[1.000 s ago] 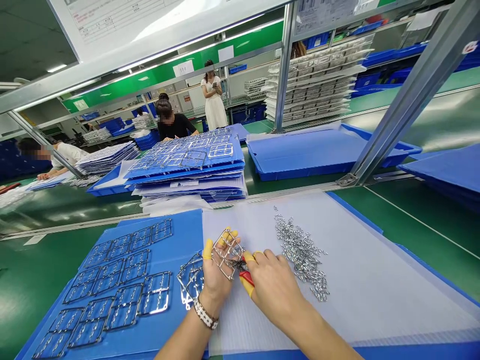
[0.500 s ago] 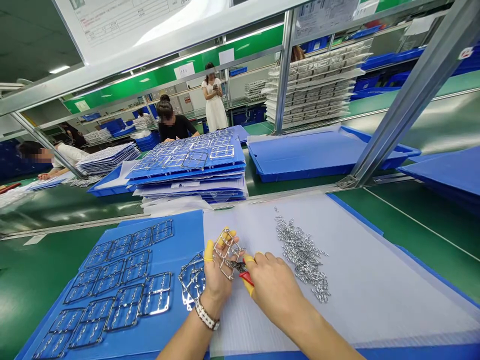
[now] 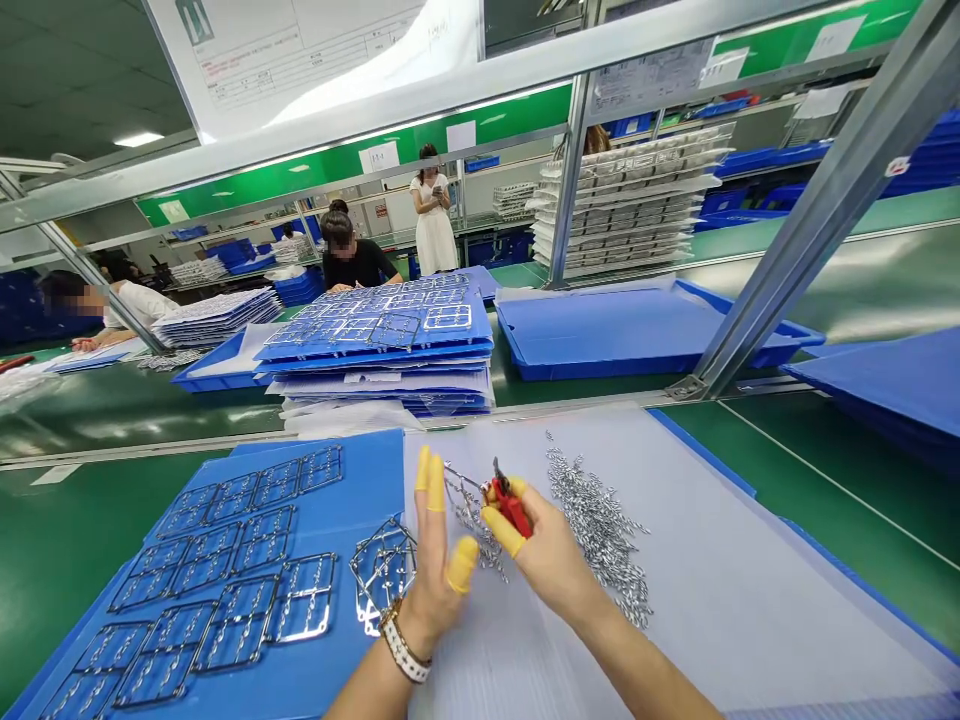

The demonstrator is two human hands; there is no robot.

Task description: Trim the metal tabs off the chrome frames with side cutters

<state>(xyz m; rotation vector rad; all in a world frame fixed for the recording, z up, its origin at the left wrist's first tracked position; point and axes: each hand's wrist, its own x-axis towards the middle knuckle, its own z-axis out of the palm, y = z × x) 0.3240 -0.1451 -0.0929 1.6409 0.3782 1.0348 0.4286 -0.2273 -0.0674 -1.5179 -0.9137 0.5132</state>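
Note:
My left hand (image 3: 435,565), yellow cots on its fingers, is open with fingers stretched up and thumb apart. My right hand (image 3: 551,555) grips red-handled side cutters (image 3: 513,508), their dark jaws pointing up. Between the hands, a shiny metal-look sprue frame (image 3: 463,477) is seen edge-on, its near end at my right fingertips; whether my left hand touches it is unclear. Small twisted silvery pieces (image 3: 487,548) show below the frame, partly blurred. To the right lies a pile of similar pieces (image 3: 600,530) on a white foam sheet (image 3: 720,560).
Left, rows of sprue frames (image 3: 232,610) lie on a blue sheet (image 3: 375,450), with a few overlapping frames (image 3: 384,570) beside my left wrist. Beyond are stacked sheets (image 3: 390,375), a blue tray (image 3: 600,335) and a slanted metal post (image 3: 810,200). Several people are in the background.
My left hand has let go of the frame and opened upright. My right hand has turned, cutter jaws now up, with the frame at its fingertips. Loose pieces now show below.

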